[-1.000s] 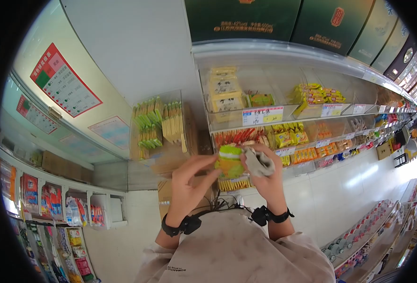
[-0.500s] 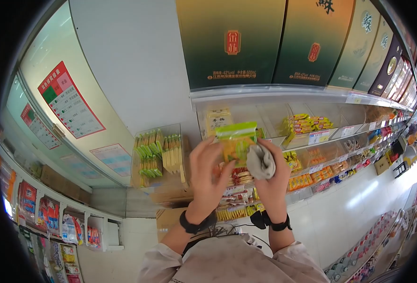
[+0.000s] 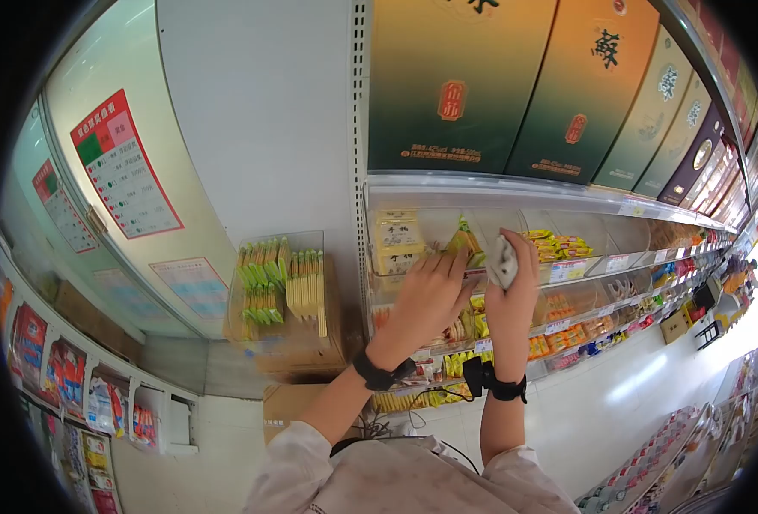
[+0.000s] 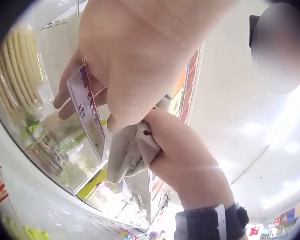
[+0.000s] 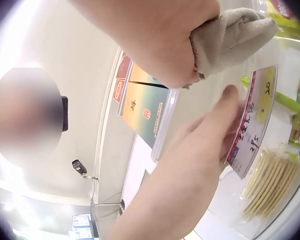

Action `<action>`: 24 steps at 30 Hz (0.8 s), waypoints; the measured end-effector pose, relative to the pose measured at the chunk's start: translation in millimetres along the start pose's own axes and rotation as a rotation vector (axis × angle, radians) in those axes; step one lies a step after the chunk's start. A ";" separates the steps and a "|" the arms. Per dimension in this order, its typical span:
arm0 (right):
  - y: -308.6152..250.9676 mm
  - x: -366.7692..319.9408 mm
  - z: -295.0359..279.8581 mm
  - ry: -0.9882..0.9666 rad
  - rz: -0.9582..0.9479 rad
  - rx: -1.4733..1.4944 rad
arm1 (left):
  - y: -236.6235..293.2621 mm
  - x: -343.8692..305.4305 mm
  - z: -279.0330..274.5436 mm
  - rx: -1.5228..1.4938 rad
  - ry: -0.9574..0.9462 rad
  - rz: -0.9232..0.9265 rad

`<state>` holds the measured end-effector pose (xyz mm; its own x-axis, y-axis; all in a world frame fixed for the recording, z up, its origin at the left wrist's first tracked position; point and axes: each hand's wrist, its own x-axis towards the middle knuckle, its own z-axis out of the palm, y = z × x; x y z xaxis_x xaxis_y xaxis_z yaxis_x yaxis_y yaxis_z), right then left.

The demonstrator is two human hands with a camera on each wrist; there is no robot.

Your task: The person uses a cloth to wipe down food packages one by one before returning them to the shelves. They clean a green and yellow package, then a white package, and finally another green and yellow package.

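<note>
In the head view my left hand (image 3: 430,295) reaches over the front of a clear shelf compartment. Its fingers extend behind the price tag (image 4: 87,112), with the thumb outside in the left wrist view. Just beyond the fingertips a green-and-yellow snack packet (image 3: 466,238) stands tilted inside the compartment. Close by on the right, my right hand (image 3: 513,304) grips a crumpled grey cloth (image 5: 232,42) with small dark stains. Stacked pale yellow packs (image 3: 396,236) lie left of the packet; their stick-like contents show in both wrist views.
Yellow snack packets (image 3: 559,246) fill a compartment to the right. Large green-and-gold boxes (image 3: 456,94) stand on the shelf above. At left, a clear bin (image 3: 272,283) of green packs sits beside a white wall panel (image 3: 259,111). Lower shelves hold more snacks.
My left hand has carried the green-and-yellow packet from in front of me up into the shelf compartment. The right hand, still gripping the cloth, has moved up and right. The view has tilted upward.
</note>
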<state>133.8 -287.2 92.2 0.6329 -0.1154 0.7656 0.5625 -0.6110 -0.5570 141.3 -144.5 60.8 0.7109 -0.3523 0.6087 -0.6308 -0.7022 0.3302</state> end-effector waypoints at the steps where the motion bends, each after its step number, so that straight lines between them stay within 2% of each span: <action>1: -0.9 -1.8 -0.1 -0.031 -0.033 0.000 | -2.0 -2.5 0.2 -0.022 0.057 0.036; 3: -0.4 -6.3 0.1 -0.088 -0.091 0.000 | 1.0 -12.9 -9.6 -0.093 0.106 0.081; 6: 7.3 -3.9 2.0 -0.329 -0.094 -0.065 | 5.8 -31.8 -21.0 -0.272 0.142 0.086; 7: 12.8 1.3 2.0 -0.323 -0.094 -0.098 | 7.5 -39.4 -26.0 -0.336 0.156 0.065; 8: 20.8 7.5 2.2 -0.330 -0.096 -0.119 | 12.8 -48.0 -36.3 -0.437 0.197 0.016; 9: 27.7 6.2 3.1 -0.352 -0.099 -0.124 | 14.3 -59.2 -46.8 -0.534 0.131 -0.075; 11: 36.4 10.9 1.7 -0.464 0.084 -0.162 | 4.4 -78.6 -69.8 -0.708 0.051 -0.278; 12: 36.5 15.9 1.4 -0.511 0.114 -0.196 | -9.7 -87.0 -73.5 -0.647 0.098 -0.238; 16: 28.3 30.7 4.8 -0.600 0.155 -0.341 | -79.2 -124.7 -74.4 -0.703 0.280 -0.502; 17: 28.8 31.0 6.2 -0.571 0.141 -0.327 | -102.9 -135.7 -75.2 -0.683 0.322 -0.571; 19: 29.8 30.0 11.0 -0.510 0.113 -0.299 | -145.2 -155.7 -77.7 -0.417 0.417 -0.723; 22: 6.8 9.2 13.2 -0.199 -0.147 -0.059 | -224.1 -202.3 -52.3 -0.173 0.426 -0.793; 24: -14.5 -22.1 18.6 -0.143 -0.047 0.264 | -249.1 -215.8 -42.6 0.003 0.400 -0.780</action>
<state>121.5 -261.2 77.4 0.6610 0.0307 0.7497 0.6996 -0.3864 -0.6010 131.7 132.8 -122.1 0.7763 0.4721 0.4178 -0.0091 -0.6542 0.7562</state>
